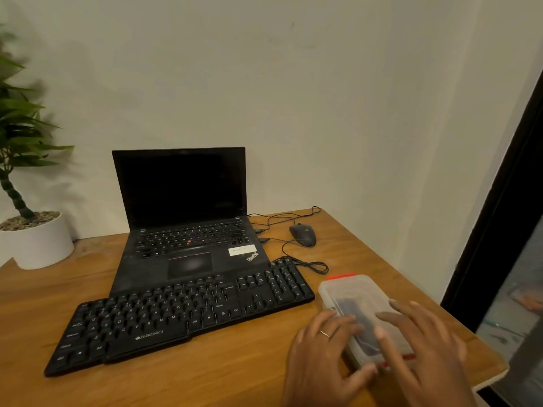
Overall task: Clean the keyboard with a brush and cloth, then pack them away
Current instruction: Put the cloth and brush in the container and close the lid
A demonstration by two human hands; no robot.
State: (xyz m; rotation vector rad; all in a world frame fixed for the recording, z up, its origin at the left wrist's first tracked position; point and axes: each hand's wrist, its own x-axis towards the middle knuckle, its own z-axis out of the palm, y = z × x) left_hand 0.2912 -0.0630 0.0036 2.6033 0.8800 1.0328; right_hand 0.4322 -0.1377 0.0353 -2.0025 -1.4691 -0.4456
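Hands, left (323,345) and right (423,339), flat on clear red-clipped plastic box (346,292); grip open; I judge it light, slippery; take its sides.

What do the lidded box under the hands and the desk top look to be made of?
Box: likely translucent plastic with a frosted, cloudy finish; dark contents show dimly through the lid, and red clips sit at both ends. Desk top: wood or wood-look laminate, warm brown with visible grain streaks and a soft sheen; which one cannot be told.

Plain pale wall (323,98); wooden table (220,377); dark-framed window (505,215) at right.
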